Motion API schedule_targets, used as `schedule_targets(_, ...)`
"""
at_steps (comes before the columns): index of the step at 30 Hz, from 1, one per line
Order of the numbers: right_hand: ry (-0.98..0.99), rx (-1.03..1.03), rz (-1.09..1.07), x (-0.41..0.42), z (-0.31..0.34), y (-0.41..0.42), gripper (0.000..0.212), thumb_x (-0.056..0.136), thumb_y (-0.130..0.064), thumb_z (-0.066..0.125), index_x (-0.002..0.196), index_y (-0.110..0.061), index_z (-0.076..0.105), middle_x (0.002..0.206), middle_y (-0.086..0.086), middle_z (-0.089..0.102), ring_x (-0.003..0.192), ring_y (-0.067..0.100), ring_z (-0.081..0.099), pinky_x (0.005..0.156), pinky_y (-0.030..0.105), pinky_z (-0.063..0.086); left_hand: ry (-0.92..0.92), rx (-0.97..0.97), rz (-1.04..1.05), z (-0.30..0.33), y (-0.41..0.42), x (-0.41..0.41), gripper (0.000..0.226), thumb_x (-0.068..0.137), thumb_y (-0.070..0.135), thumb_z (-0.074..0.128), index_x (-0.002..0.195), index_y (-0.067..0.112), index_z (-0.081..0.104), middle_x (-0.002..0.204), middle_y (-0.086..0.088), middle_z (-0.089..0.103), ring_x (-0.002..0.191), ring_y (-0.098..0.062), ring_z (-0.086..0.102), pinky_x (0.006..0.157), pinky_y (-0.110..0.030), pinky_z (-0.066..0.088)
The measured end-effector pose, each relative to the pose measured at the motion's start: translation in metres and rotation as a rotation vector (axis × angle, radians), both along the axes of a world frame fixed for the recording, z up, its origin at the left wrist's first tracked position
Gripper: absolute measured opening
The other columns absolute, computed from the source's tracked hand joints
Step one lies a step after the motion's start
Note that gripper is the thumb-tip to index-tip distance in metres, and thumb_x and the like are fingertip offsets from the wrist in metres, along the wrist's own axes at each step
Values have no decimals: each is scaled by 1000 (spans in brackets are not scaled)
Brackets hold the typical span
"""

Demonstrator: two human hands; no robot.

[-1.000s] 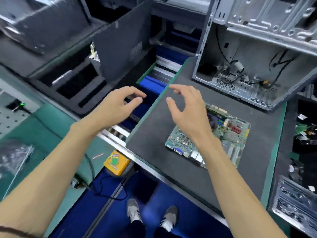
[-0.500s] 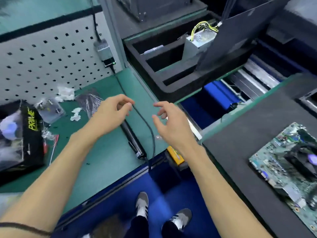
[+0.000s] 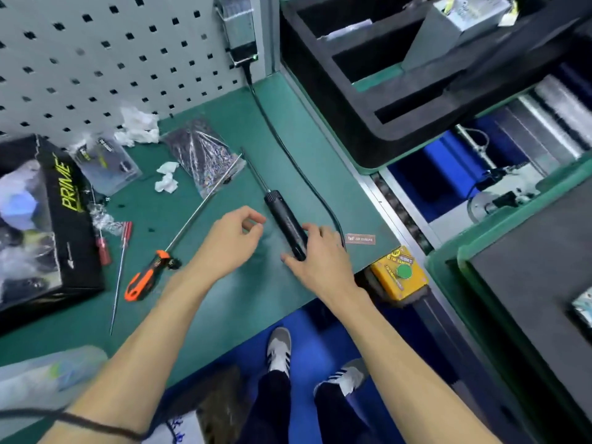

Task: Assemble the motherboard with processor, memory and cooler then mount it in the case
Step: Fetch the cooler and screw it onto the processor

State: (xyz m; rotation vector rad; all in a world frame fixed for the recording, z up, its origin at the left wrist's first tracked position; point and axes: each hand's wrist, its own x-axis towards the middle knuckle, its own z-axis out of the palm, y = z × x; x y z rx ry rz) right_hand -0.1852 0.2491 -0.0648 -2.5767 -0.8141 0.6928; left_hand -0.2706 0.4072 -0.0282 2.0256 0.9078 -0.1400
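The fingers (image 3: pixel 315 230) of the right hand (image 3: pixel 320 256) curl over the rear end of the black electric screwdriver (image 3: pixel 286 225), thumb low on its near side, though how firmly they grasp it I cannot tell. The tool lies flat on the green desk (image 3: pixel 224 299), bit pointing away toward the pegboard (image 3: pixel 112 59), its black cable (image 3: pixel 301 174) looping off to the right. Just left of it the left hand (image 3: pixel 229 243) hovers, fingers loosely bent with thumb near forefinger, holding nothing. Farther left lie an orange-handled screwdriver (image 3: pixel 144 277), a foil bag (image 3: pixel 201 155) and a black box (image 3: pixel 48 219) printed PRIME. A yellow button box (image 3: pixel 398 274) sits at the desk's right corner. Only a sliver of the motherboard (image 3: pixel 584 304) shows at the far right edge, on a dark mat (image 3: pixel 528 267).
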Motion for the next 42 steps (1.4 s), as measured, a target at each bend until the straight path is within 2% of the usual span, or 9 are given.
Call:
schedule_targets(6,-4,28,-51,-5,-14,2,52,90,-28,66,135,-12,46,128,6,51,120,25,47,92,36,45,33,-23,-36,-10,-2,1,17,95,15,53,102,23,66,96,-2,71,86,-23,69,83,-35,53)
schedule_targets(10,80,187,-196,-11,-5,-2,46,89,-22,66,130,-11,48,124,2,48,118,22,47,92,36,46,-47,-46,-2,2,-7,11,22,93,7,51,96,22,67,86,1,72,77,-19,71,65,-26,49)
schedule_targets(17,212,570,-434,-14,45,-35,41,78,-37,63,108,-46,37,100,-15,55,82,5,59,62,17,46,-355,-3,-42,53,-35,46,28,84,2,45,69,21,60,65,2,61,66,-33,56,62,-36,49)
schedule_targets(20,197,741,-561,-9,70,-57,38,74,-39,62,104,-47,39,86,-14,55,70,3,56,57,14,45,-462,12,-116,74,-57,66,23,80,12,41,65,23,55,59,7,56,53,-17,43,51,-28,37)
schedule_targets(24,177,961,-722,-1,102,-96,31,83,-28,63,106,-38,44,79,-22,56,64,1,49,58,16,44,-455,-113,-257,97,-102,92,21,84,20,37,72,25,53,69,1,57,68,-30,51,59,-40,45)
schedule_targets(31,161,1278,-926,21,158,-168,19,100,-21,56,113,-18,42,83,-22,55,71,-6,53,62,7,44,-316,-310,-758,134,-208,117,36,107,40,34,93,13,54,89,-6,57,79,-18,58,80,-42,49)
schedule_targets(34,112,1279,-971,28,174,-200,16,106,-30,47,115,-18,42,94,-7,51,78,-1,52,69,10,44,-354,-357,-819,149,-249,124,30,108,41,31,90,30,53,83,21,56,80,3,54,84,-21,45)
schedule_targets(38,-80,1221,-883,38,185,-246,20,106,-40,37,113,-23,46,89,-17,54,78,-4,54,70,10,45,-401,-397,-838,164,-292,136,57,95,71,31,92,19,53,84,3,54,79,-9,52,82,-40,46)
schedule_targets(42,-302,1025,-834,48,194,-295,20,103,-31,39,118,-27,52,112,-8,57,107,10,54,94,27,45,-305,-462,-804,181,-321,158,64,77,88,40,85,30,66,77,4,64,69,-9,60,70,-34,47)
